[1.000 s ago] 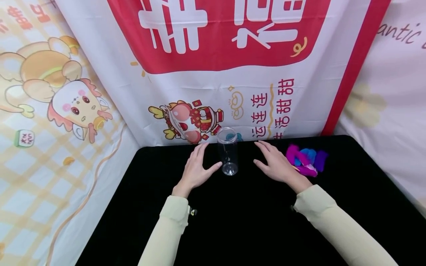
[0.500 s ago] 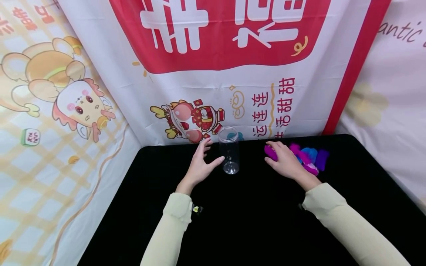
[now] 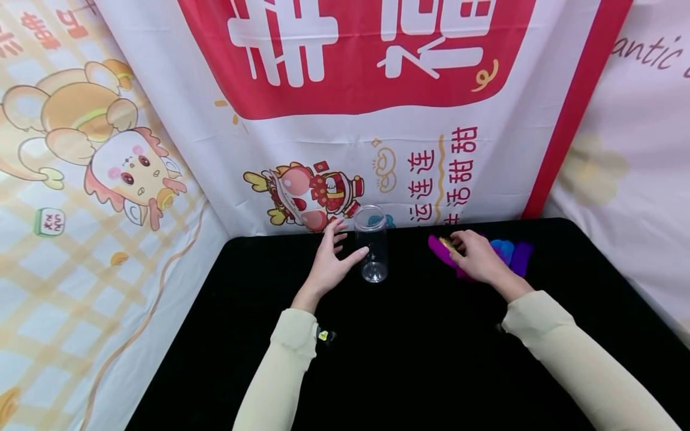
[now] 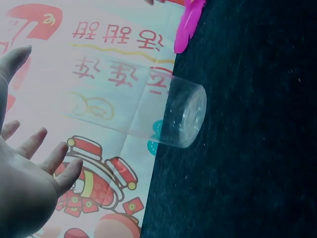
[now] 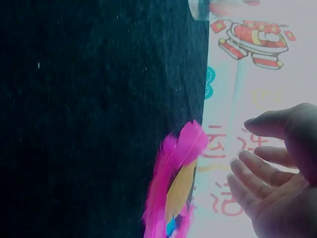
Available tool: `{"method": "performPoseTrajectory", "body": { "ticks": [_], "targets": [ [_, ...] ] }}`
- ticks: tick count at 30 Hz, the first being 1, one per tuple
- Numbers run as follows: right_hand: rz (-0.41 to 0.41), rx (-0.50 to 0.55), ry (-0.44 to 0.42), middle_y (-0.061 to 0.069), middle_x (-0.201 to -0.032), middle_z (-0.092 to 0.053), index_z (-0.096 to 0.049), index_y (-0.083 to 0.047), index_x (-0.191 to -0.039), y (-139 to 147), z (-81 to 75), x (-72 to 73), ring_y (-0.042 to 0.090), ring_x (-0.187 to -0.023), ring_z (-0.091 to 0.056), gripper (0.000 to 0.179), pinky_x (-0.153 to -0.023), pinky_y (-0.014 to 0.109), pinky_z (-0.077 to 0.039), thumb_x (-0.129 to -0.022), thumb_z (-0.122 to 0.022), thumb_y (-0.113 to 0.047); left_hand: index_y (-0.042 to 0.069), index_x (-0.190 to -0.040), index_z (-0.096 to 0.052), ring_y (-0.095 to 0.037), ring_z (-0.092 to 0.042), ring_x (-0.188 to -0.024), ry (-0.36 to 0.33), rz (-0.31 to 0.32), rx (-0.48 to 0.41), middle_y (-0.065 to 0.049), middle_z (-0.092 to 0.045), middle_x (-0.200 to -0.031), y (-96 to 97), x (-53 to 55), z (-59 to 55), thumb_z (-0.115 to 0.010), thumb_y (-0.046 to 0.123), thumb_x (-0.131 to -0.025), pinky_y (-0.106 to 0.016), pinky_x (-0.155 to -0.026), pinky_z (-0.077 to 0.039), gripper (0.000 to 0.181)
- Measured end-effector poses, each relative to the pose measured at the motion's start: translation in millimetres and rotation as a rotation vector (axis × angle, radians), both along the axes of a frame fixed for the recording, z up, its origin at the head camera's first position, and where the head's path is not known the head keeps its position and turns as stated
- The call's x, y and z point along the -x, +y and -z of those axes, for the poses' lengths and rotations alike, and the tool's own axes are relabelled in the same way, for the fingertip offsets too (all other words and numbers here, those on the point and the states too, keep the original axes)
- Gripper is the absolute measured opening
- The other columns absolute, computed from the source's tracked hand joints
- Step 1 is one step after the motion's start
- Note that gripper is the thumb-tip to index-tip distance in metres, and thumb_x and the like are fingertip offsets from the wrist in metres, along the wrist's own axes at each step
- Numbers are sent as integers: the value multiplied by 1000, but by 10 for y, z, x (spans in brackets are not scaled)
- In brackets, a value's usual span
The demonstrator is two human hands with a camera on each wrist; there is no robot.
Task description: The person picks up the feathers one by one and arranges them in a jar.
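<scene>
A clear plastic jar (image 3: pixel 375 266) stands upright near the back of the black table. My left hand (image 3: pixel 330 263) is at its left side, fingers spread and thumb overlapping the jar in the head view. In the left wrist view, a gap shows between the fingers and the jar (image 4: pixel 190 116). My right hand (image 3: pixel 480 254) hovers over a pile of feathers, its fingers relaxed and holding nothing. A magenta feather (image 3: pixel 442 250) and a yellow feather (image 5: pixel 179 192) lie just left of its fingertips. The hand hides part of the pile.
Blue feathers (image 3: pixel 504 248) and a purple feather (image 3: pixel 520 258) lie right of the right hand. A printed white and red banner (image 3: pixel 399 143) hangs right behind the table (image 3: pixel 399 359). A patterned cloth (image 3: pixel 135 269) closes off the left side.
My right hand has shifted right over the feather pile, uncovering magenta and yellow feathers at its left. My left hand has edged right toward the jar, its thumb now overlapping it.
</scene>
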State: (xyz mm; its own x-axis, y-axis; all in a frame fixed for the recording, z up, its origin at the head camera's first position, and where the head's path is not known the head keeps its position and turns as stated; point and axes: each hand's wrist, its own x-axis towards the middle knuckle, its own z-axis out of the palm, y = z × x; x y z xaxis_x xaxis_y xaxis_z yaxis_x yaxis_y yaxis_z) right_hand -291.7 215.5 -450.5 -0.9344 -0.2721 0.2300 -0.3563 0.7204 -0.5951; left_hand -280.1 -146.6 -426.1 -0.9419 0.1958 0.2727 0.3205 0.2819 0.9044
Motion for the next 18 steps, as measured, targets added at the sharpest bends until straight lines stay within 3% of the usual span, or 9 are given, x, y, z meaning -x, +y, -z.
{"method": "performPoseTrajectory", "body": {
  "ticks": [12, 18],
  "targets": [
    [8, -58, -89, 29, -113, -67, -60, 15, -125, 57, 61, 241, 41, -104, -66, 37, -91, 55, -52, -96, -66, -8, 20, -159, -27, -34, -41, -142, -43, 8, -74, -6, -41, -154, 87, 59, -101, -77, 26, -94, -58, -115, -34, 82],
    [16, -48, -145, 27, -110, -70, -61, 14, -123, 46, 114, 370, 39, -105, -66, 35, -94, 55, -51, -96, -66, -8, 23, -159, -26, -32, -41, -142, -33, 3, -45, -5, -39, -156, 166, 104, -115, -79, 34, -91, -55, -116, -34, 87]
  ]
}}
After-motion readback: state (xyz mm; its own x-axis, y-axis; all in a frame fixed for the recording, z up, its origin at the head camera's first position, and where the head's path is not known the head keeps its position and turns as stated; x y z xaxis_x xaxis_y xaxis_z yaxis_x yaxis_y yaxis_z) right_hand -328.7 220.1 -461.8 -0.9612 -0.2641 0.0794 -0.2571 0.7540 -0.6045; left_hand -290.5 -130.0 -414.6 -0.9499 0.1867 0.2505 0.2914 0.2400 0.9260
